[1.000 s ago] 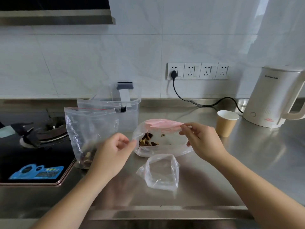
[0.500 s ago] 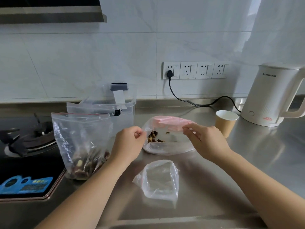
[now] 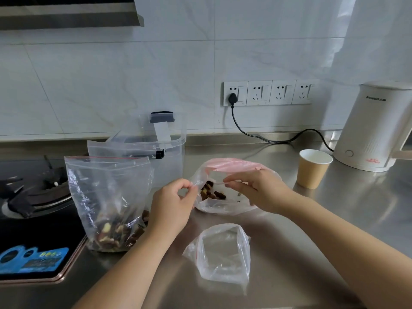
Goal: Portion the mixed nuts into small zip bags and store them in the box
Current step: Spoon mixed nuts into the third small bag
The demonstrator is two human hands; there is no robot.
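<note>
Bottom centre: one empty small zip bag (image 3: 223, 253) standing open on the steel counter (image 3: 312, 253), bare steel to its right. Mid-frame: left hand (image 3: 172, 204) and right hand (image 3: 258, 190) each pinch the mouth of a second small bag (image 3: 227, 184), few nuts inside. Left: one big nut bag (image 3: 107, 204) at the hob (image 3: 33, 219) edge. Behind: one clear box (image 3: 162, 150); upper right, one paper cup (image 3: 313, 168), one kettle (image 3: 376, 128).
</note>
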